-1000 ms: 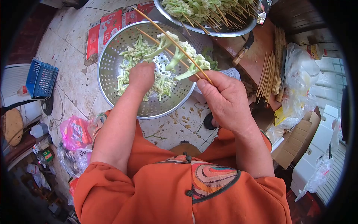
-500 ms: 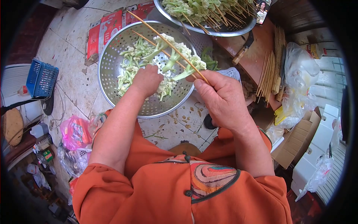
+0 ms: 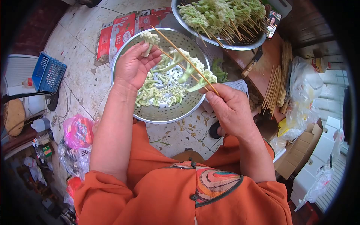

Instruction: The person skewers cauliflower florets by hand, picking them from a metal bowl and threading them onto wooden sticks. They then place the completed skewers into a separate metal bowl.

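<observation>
Between the thumb and fingers of my left hand (image 3: 135,65) is a cauliflower floret (image 3: 150,38), raised above the far left rim of a perforated metal colander (image 3: 122,77). My right hand (image 3: 230,107) grips the lower ends of two bamboo skewers (image 3: 165,36), which slant up and to the left over the colander. Several cauliflower pieces (image 3: 193,66) are threaded along them, close to my right fingers. Loose florets (image 3: 157,95) lie in the bottom of the colander, partly hidden by my left hand.
Behind stands a metal basin (image 3: 221,45) piled with skewered cauliflower (image 3: 228,17). To the right, a knife (image 3: 252,63) and a bundle of bare skewers (image 3: 272,88) lie on a wooden board (image 3: 247,56). A blue basket (image 3: 48,73) and a pink plastic bag (image 3: 78,130) are at left.
My left hand has risen out of the colander, bringing up a cauliflower floret towards the skewers' upper ends. The right hand keeps its grip on the skewers. The whole view has shifted slightly.
</observation>
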Tool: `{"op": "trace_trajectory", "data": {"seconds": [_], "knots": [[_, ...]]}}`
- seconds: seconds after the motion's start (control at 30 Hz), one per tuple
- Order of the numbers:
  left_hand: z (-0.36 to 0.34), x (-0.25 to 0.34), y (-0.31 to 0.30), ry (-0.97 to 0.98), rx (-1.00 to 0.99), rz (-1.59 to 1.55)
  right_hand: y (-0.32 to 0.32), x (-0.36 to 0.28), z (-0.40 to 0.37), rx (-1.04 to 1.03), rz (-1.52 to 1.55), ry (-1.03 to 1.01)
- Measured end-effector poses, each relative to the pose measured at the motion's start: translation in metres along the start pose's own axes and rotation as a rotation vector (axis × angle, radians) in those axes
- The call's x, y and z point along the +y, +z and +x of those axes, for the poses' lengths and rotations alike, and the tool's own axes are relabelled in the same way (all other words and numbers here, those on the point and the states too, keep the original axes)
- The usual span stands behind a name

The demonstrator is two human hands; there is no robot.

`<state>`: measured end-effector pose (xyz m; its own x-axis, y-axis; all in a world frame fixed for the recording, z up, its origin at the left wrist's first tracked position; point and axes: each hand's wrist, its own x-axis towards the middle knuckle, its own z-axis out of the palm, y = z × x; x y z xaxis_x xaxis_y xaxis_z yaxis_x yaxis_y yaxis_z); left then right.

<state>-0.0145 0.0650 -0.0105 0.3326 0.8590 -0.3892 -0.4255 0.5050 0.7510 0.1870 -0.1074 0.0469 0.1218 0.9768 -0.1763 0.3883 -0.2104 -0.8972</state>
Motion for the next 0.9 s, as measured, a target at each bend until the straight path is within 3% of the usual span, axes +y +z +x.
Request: {"op": "trace_trajectory", "data": {"seconds": [0.23, 0.7, 0.9], "knots": [[-0.007, 0.005, 0.003, 0.053, 0.008, -0.061, 0.004, 0.001, 0.0, -0.016, 0.017, 0.011], [-0.007, 0.008, 0.006, 0.124, 0.007, 0.186, 0.001, 0.002, -0.002, -0.041, 0.013, 0.068], [-0.01, 0.006, 0.008, 0.061, -0.013, 0.223, 0.003, 0.008, -0.003, -0.025, 0.037, 0.076]]}}
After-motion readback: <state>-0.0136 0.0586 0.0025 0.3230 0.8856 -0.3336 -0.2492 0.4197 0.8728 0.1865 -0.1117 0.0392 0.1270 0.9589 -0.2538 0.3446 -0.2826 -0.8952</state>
